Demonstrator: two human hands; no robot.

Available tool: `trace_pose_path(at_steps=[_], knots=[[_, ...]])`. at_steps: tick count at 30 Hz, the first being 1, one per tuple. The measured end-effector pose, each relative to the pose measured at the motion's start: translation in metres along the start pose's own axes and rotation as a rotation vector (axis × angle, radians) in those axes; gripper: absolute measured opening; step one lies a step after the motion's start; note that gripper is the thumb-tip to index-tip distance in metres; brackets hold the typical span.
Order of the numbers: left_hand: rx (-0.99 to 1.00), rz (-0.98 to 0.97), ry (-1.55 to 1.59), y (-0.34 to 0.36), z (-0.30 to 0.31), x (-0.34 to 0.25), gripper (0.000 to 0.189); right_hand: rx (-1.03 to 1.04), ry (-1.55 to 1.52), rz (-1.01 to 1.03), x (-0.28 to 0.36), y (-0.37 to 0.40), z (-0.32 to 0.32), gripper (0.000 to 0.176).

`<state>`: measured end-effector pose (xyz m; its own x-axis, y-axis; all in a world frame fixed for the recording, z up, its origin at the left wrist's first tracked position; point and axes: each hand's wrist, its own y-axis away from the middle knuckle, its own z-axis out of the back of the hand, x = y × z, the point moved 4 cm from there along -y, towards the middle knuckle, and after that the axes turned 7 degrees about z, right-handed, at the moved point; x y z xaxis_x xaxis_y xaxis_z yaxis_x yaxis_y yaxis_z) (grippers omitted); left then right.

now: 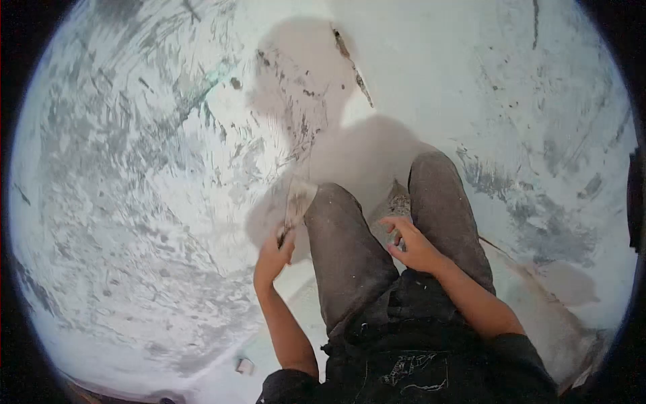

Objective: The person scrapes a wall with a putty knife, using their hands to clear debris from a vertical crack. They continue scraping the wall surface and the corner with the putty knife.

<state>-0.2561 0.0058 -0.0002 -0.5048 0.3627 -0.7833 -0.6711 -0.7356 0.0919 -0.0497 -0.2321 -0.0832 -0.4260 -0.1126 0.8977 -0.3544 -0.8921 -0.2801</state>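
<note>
My left hand (272, 257) is closed around the dark handle of a flat scraper-like tool (299, 196). Its pale, wide blade points up beside my left knee, over the whitish, smeared surface (168, 202). Between my thighs, my right hand (416, 250) has its fingers apart and partly bent, with nothing seen in them. Just beyond those fingers is a grey, speckled, pointed object (398, 200), partly hidden by my hand and leg; what it is I cannot tell.
My bent legs in brown trousers (350, 249) take up the lower middle. A long dark crack (351, 64) runs across the surface at the top. A small pale block (245, 366) lies at the lower left. Something dark (635, 198) stands at the right edge.
</note>
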Motion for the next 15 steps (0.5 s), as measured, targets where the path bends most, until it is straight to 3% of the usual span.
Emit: trace_pose_path(at_steps=[1, 3, 4, 6, 8, 10, 12, 13, 15], knots=[[-0.057, -0.145, -0.136, 0.010, 0.000, 0.016, 0.031, -0.014, 0.030, 0.027, -0.005, 0.000, -0.002, 0.050], [-0.103, -0.323, -0.084, 0.030, -0.002, 0.042, 0.039, -0.025, 0.036, 0.038, -0.006, 0.002, -0.002, 0.051], [-0.094, -0.331, -0.091, 0.040, 0.001, 0.040, 0.039, -0.012, 0.051, 0.048, -0.006, 0.002, -0.003, 0.051], [-0.058, -0.152, -0.087, 0.064, 0.009, 0.035, 0.037, -0.002, 0.033, 0.014, -0.003, 0.001, -0.001, 0.051], [-0.162, -0.271, 0.057, 0.071, 0.025, 0.039, 0.030, 0.030, 0.018, -0.018, -0.005, 0.001, -0.003, 0.052], [-0.324, -0.390, -0.027, 0.074, 0.044, 0.027, 0.028, 0.007, 0.041, 0.036, -0.009, 0.000, -0.004, 0.052], [-0.527, -0.385, -0.036, 0.072, 0.059, 0.008, 0.024, 0.014, 0.051, 0.028, -0.010, -0.001, -0.004, 0.052], [-0.548, -0.343, 0.071, 0.068, 0.063, -0.002, 0.020, 0.012, 0.060, 0.018, -0.010, -0.001, -0.004, 0.053], [-0.521, -0.436, 0.202, 0.055, 0.072, -0.017, 0.024, -0.003, 0.044, 0.020, -0.007, -0.001, -0.003, 0.052]])
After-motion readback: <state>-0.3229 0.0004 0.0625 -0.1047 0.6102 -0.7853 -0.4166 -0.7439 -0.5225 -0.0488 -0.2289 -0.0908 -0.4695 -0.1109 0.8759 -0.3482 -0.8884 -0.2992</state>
